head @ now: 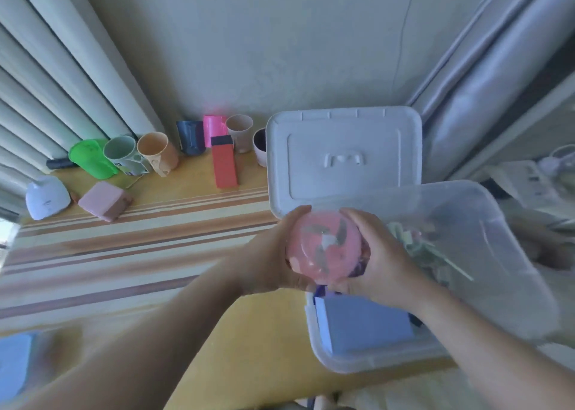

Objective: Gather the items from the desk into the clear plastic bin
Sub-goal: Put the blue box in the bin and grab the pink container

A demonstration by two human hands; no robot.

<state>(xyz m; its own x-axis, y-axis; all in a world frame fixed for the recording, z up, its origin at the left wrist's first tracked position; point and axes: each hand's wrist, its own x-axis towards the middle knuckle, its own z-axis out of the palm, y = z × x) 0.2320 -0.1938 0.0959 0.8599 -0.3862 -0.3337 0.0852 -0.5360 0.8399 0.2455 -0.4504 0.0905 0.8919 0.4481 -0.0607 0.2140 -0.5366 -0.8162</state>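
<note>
Both hands hold a round pink container [325,248] with a patterned top, above the near-left corner of the clear plastic bin [497,210]: the left hand [277,254] curls round its left side and the right hand [379,263] wraps its right side, fingers over the top edge. The bin stands at the desk's right end, its near rim just at the desk's [255,332] front edge, and its white lid [345,154] stands tilted behind it toward the wall. Inside the bin a blue box [364,325] lies against the near-left wall, and blurred greenish pieces [426,254] sit toward the middle; the far-right part of the bin's floor looks bare. Along the desk's back edge stand a green cup [91,159], a grey-green cup [123,154], an orange cup [157,153], a dark blue cup [189,137], a pink cup [214,128], a beige cup [239,133] and a pale cup with a dark inside [260,150], close together. A red box [224,164] lies just in front of the pink cup. Near the desk's left edge rest a white rounded object [46,196] and a pink square box [104,201]. A wide striped stretch of desk lies open between these things and the front edge.
</note>
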